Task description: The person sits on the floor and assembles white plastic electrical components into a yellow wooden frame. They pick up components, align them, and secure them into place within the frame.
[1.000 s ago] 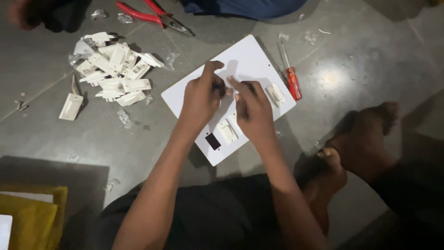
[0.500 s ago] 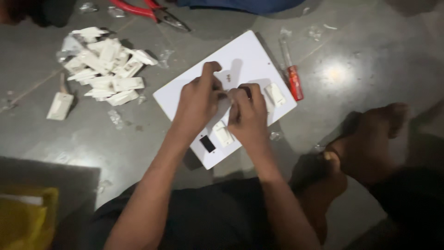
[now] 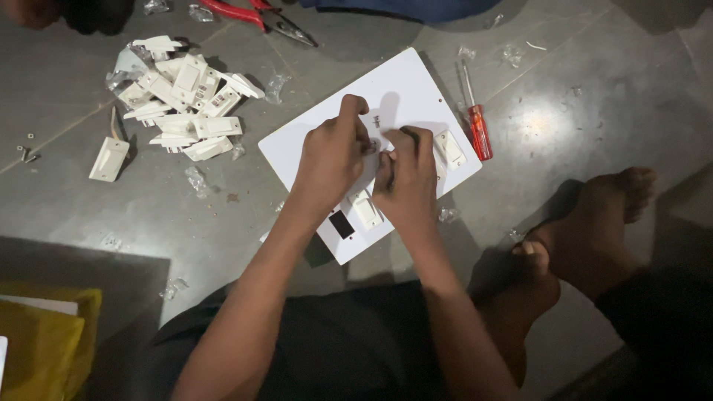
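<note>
The left hand [image 3: 330, 160] and the right hand [image 3: 407, 178] meet over a flat white plastic plate [image 3: 319, 145] lying on the smooth grey floor [image 3: 557, 96]; both are curled, fingertips pinched together on some small part at the plate's middle, though what they grip is hidden by the fingers themselves. The plate is a matte rectangle with rounded corners; just beneath the hands it carries a white rocker switch [image 3: 366, 209] and a dark square cut-out [image 3: 342, 223], and another switch [image 3: 450, 148] sits just right of the right hand. Beyond that, off the plate's edge, lies a screwdriver [image 3: 475, 111] with a red translucent handle and a thin metal shaft. Well to the left of the left hand is a loose heap of white switches [image 3: 182, 96], with one more [image 3: 110, 158] apart from it and scraps of clear wrapping scattered about. Above the hands, red-handled pliers [image 3: 256, 16] are cut off by the frame's top edge. Near the lower left corner, something yellow [image 3: 44, 341] is only partly in view.
</note>
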